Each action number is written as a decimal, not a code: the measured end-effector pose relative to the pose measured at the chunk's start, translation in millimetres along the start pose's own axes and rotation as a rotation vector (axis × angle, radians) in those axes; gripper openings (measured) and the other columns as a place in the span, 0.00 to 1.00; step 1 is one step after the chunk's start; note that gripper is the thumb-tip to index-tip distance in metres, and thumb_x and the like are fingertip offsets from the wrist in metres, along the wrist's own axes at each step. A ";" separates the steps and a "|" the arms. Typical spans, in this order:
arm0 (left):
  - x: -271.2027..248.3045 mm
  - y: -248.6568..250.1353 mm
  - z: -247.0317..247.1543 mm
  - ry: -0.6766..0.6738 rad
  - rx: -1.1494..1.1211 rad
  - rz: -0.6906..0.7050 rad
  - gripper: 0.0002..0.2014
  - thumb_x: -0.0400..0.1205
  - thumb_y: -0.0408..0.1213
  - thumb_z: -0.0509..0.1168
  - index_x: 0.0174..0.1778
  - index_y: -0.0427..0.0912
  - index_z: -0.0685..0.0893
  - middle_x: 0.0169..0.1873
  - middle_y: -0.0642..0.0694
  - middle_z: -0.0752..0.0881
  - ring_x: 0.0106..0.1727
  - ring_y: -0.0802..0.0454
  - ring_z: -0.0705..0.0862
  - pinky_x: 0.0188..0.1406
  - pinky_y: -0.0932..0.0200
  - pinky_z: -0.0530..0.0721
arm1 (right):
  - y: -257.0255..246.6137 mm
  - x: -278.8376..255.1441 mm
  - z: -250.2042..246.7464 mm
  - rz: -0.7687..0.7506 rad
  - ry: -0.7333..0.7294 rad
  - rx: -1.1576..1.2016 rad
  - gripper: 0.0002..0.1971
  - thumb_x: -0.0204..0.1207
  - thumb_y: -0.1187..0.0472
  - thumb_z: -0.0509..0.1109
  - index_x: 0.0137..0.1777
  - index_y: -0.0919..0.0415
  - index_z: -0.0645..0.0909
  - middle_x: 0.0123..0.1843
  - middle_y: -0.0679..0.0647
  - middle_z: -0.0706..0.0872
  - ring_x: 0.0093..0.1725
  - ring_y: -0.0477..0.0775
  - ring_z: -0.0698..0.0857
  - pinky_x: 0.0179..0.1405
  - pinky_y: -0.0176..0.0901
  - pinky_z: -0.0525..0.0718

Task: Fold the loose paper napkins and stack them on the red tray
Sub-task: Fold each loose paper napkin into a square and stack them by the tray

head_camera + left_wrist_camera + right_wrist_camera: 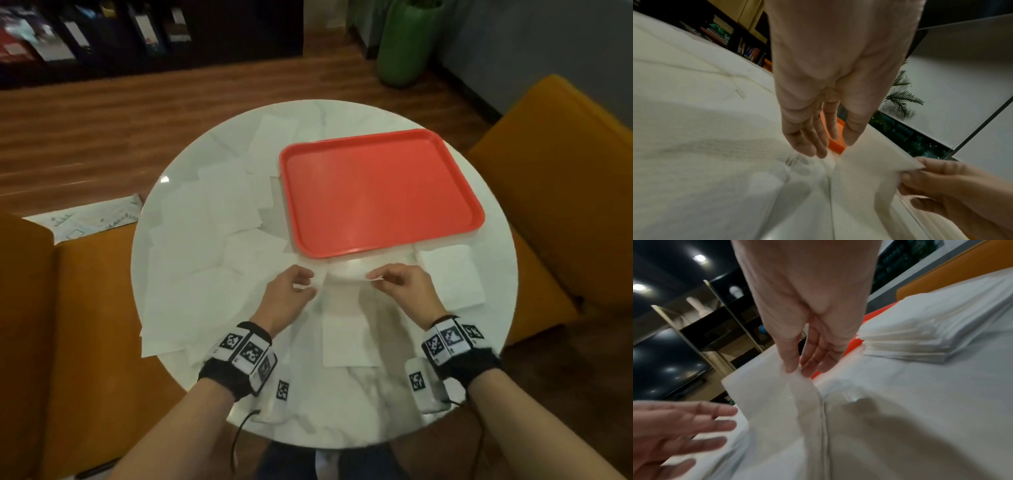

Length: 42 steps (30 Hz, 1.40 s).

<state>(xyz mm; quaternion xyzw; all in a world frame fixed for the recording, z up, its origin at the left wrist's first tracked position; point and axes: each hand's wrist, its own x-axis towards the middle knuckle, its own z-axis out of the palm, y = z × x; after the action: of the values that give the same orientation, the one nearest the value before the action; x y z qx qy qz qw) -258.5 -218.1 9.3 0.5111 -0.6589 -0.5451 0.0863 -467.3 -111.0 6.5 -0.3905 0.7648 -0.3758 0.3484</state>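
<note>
A white napkin point(346, 329) lies on the round marble table point(342, 404), just in front of the empty red tray point(376, 192). My right hand point(371, 275) pinches the napkin's far corner between thumb and forefinger point(791, 368) and holds that flap point(869, 162) raised off the table. My left hand point(310, 282) hovers at the flap's left edge with relaxed, spread fingers point(727, 425) and grips nothing. Several loose unfolded napkins point(212, 240) overlap on the table's left half. A neat stack of napkins point(448, 277) sits on the table right of my hands, beside the tray's near corner point(855, 344).
Orange armchairs flank the table on the left point(51, 308) and right point(565, 205). A printed sheet point(85, 222) lies on the left chair. A green bin point(407, 41) and dark shelves point(137, 31) stand beyond on the wooden floor.
</note>
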 end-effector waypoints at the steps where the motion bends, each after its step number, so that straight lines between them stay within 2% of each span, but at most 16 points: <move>1: -1.3 0.3 -3.2 0.028 -0.016 0.015 0.13 0.82 0.34 0.67 0.63 0.45 0.83 0.58 0.48 0.85 0.53 0.52 0.85 0.38 0.67 0.78 | -0.1 -9.9 -0.4 -0.029 0.007 -0.015 0.09 0.72 0.69 0.75 0.43 0.52 0.89 0.44 0.45 0.89 0.41 0.34 0.85 0.44 0.21 0.78; 4: -4.5 2.1 -10.4 0.085 -0.028 0.058 0.11 0.82 0.33 0.66 0.60 0.46 0.84 0.57 0.49 0.86 0.49 0.55 0.85 0.40 0.67 0.77 | 8.2 -40.3 -0.1 -0.081 -0.010 -0.031 0.14 0.72 0.73 0.73 0.45 0.53 0.91 0.49 0.47 0.86 0.47 0.41 0.84 0.46 0.24 0.78; 12: -14.0 -2.0 1.7 0.022 0.079 0.162 0.11 0.83 0.34 0.65 0.60 0.48 0.84 0.57 0.52 0.84 0.49 0.62 0.83 0.39 0.77 0.75 | 47.5 -78.1 24.7 -0.080 -0.072 -0.025 0.13 0.70 0.77 0.74 0.45 0.59 0.91 0.54 0.50 0.81 0.54 0.31 0.81 0.56 0.19 0.75; 16: -18.2 -10.0 14.6 -0.032 0.133 0.226 0.11 0.84 0.32 0.64 0.60 0.47 0.83 0.59 0.48 0.83 0.53 0.54 0.83 0.48 0.75 0.76 | 59.5 -81.6 30.2 -0.065 -0.116 -0.045 0.17 0.71 0.75 0.75 0.44 0.49 0.89 0.57 0.45 0.78 0.58 0.43 0.82 0.61 0.24 0.76; 21: -25.7 -16.3 28.2 -0.073 0.250 0.375 0.11 0.84 0.32 0.63 0.59 0.46 0.84 0.57 0.48 0.82 0.54 0.55 0.82 0.57 0.61 0.79 | 57.5 -86.3 31.4 -0.062 -0.147 -0.011 0.31 0.72 0.73 0.74 0.42 0.26 0.84 0.60 0.49 0.78 0.58 0.41 0.80 0.63 0.26 0.76; 22: -28.4 -18.0 32.5 -0.084 0.305 0.436 0.11 0.85 0.33 0.62 0.60 0.46 0.84 0.57 0.49 0.82 0.56 0.55 0.81 0.58 0.60 0.78 | 57.2 -87.7 31.1 -0.066 -0.151 -0.009 0.31 0.72 0.73 0.74 0.43 0.25 0.84 0.61 0.50 0.78 0.59 0.40 0.79 0.64 0.28 0.76; 23: -30.9 -20.8 37.2 -0.094 0.389 0.508 0.11 0.85 0.34 0.62 0.61 0.46 0.84 0.58 0.49 0.82 0.57 0.54 0.80 0.59 0.59 0.76 | 57.7 -88.9 31.4 -0.093 -0.150 -0.033 0.28 0.72 0.72 0.74 0.43 0.28 0.85 0.62 0.50 0.78 0.60 0.38 0.78 0.66 0.29 0.76; 25: -33.5 -29.9 48.0 -0.108 0.616 0.642 0.12 0.85 0.36 0.62 0.63 0.47 0.84 0.61 0.50 0.82 0.60 0.51 0.80 0.60 0.56 0.73 | 59.7 -90.6 31.6 -0.158 -0.143 -0.135 0.17 0.72 0.72 0.74 0.48 0.46 0.90 0.64 0.50 0.77 0.61 0.32 0.76 0.67 0.28 0.75; 27: -33.6 -40.9 54.1 -0.123 0.789 0.666 0.14 0.84 0.37 0.64 0.65 0.47 0.83 0.64 0.49 0.83 0.63 0.48 0.81 0.60 0.52 0.72 | 64.1 -90.3 31.2 -0.177 -0.145 -0.188 0.12 0.71 0.75 0.74 0.48 0.58 0.90 0.64 0.50 0.76 0.61 0.28 0.76 0.66 0.26 0.75; 29: -34.9 -49.7 54.7 -0.132 0.869 0.676 0.15 0.80 0.37 0.70 0.63 0.48 0.84 0.64 0.48 0.84 0.62 0.48 0.83 0.57 0.49 0.76 | 64.4 -90.0 30.4 -0.188 -0.085 -0.227 0.14 0.69 0.79 0.72 0.45 0.60 0.91 0.64 0.50 0.76 0.60 0.34 0.79 0.64 0.20 0.72; 31: -37.3 -55.6 53.9 -0.107 0.895 0.706 0.18 0.73 0.39 0.77 0.59 0.50 0.85 0.60 0.50 0.86 0.58 0.51 0.86 0.50 0.50 0.80 | 59.1 -89.5 30.6 -0.221 0.072 -0.293 0.16 0.68 0.81 0.71 0.47 0.61 0.89 0.63 0.51 0.77 0.61 0.46 0.79 0.64 0.21 0.71; 32: -38.5 -57.0 53.9 -0.092 0.890 0.711 0.19 0.71 0.40 0.79 0.58 0.51 0.85 0.59 0.51 0.87 0.56 0.53 0.87 0.48 0.51 0.81 | 53.9 -89.7 31.9 -0.249 0.142 -0.317 0.18 0.69 0.81 0.70 0.51 0.60 0.88 0.63 0.51 0.77 0.61 0.49 0.79 0.64 0.24 0.72; 34: -41.2 -57.2 53.7 -0.078 0.871 0.714 0.19 0.71 0.41 0.78 0.57 0.52 0.84 0.59 0.52 0.86 0.56 0.55 0.87 0.46 0.51 0.81 | 37.5 -90.7 40.6 -0.280 0.151 -0.331 0.20 0.73 0.76 0.68 0.61 0.58 0.84 0.66 0.50 0.77 0.65 0.46 0.76 0.68 0.24 0.69; 37: -43.3 -58.1 54.5 -0.075 0.872 0.707 0.14 0.71 0.40 0.73 0.52 0.51 0.85 0.57 0.53 0.85 0.55 0.55 0.86 0.51 0.53 0.75 | 17.2 -92.7 64.4 -0.299 -0.099 -0.350 0.22 0.83 0.63 0.62 0.76 0.53 0.70 0.75 0.45 0.71 0.76 0.39 0.66 0.77 0.28 0.60; 39: -44.4 -59.2 54.2 -0.089 0.879 0.674 0.17 0.72 0.40 0.70 0.58 0.50 0.83 0.57 0.54 0.84 0.55 0.57 0.84 0.52 0.55 0.71 | 16.9 -90.8 76.7 -0.274 -0.237 -0.391 0.25 0.87 0.56 0.54 0.83 0.55 0.58 0.82 0.48 0.63 0.82 0.41 0.57 0.82 0.36 0.52; 42: -44.3 -65.2 50.9 -0.117 0.871 0.654 0.19 0.80 0.47 0.61 0.68 0.53 0.79 0.66 0.57 0.82 0.60 0.61 0.82 0.51 0.54 0.76 | 28.2 -86.5 78.2 -0.154 -0.327 -0.536 0.28 0.87 0.48 0.43 0.84 0.51 0.42 0.86 0.44 0.48 0.82 0.37 0.41 0.83 0.43 0.40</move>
<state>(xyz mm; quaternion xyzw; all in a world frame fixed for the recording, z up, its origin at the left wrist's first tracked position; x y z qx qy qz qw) -234.4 -144.5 -43.5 0.2369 -0.9519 -0.1944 -0.0053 -373.1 -48.7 -33.9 -0.5803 0.7386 -0.1186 0.3221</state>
